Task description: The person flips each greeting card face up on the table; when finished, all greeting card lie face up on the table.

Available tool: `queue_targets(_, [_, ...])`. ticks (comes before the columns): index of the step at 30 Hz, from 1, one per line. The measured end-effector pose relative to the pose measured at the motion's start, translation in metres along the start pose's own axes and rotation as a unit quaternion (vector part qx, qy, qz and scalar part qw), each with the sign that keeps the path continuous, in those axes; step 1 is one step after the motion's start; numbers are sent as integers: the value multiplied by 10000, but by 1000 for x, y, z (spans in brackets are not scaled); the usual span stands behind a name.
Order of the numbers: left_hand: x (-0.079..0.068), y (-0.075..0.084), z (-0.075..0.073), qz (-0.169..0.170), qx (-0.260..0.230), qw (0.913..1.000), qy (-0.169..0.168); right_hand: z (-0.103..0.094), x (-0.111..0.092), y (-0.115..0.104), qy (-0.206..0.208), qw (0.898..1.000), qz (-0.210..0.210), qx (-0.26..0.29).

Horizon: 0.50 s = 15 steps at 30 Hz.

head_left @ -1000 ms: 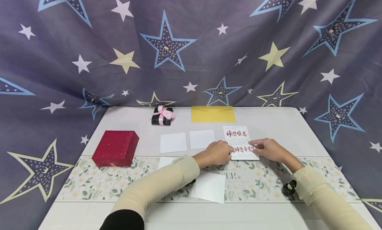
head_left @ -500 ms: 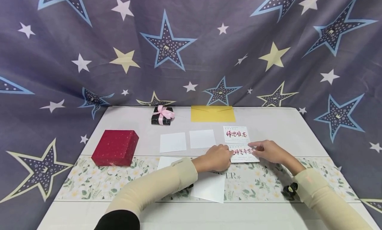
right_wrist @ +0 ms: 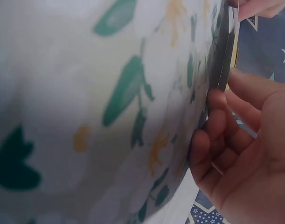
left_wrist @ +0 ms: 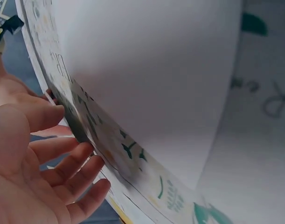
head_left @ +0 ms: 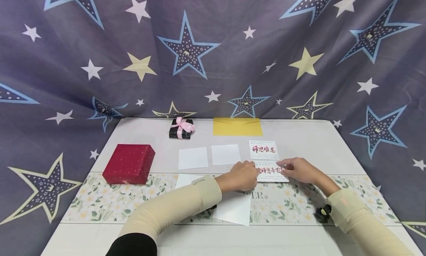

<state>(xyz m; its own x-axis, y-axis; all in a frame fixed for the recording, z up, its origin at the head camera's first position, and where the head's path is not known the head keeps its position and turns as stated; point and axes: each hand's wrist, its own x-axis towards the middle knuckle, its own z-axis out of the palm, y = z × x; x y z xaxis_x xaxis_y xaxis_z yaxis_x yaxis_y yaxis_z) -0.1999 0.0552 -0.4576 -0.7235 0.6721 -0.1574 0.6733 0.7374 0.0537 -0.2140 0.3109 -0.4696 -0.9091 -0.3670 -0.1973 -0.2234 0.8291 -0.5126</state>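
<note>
A white card with red handwritten-style characters (head_left: 271,176) lies on the table, its left and right edges held between my two hands. My left hand (head_left: 242,176) pinches the left edge, and its curled fingers also show in the left wrist view (left_wrist: 58,175). At the right edge, the thumb and index finger of my right hand (head_left: 298,169) pinch the card. The right wrist view has this hand (right_wrist: 249,144) with its other fingers bent against the table. Just beyond is a second card with red characters (head_left: 263,149), lying flat. Fingertips partly cover the nearer card's ends.
Blank white cards (head_left: 193,158) (head_left: 225,154) lie left of the lettered ones. Larger white sheets (head_left: 234,210) (head_left: 183,179) sit partly under my left arm. A red box (head_left: 128,164), a black gift box with pink ribbon (head_left: 181,129) and a yellow envelope (head_left: 237,127) stand further off.
The nearer lettered card has slid a little toward me, with both hands at its edges, and now lies apart from the farther card. Over the last half second hardly anything moved.
</note>
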Motion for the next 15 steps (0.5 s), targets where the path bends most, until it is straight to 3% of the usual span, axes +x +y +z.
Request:
queue_targets(8, [2,6,0,-5,397,9992,-31,-2,-1,-6,-9,9999,151,-80])
queue_targets(15, [2,5,-1,-111,465,9987,-157,-3,1,-6,-75,9994,312,-86])
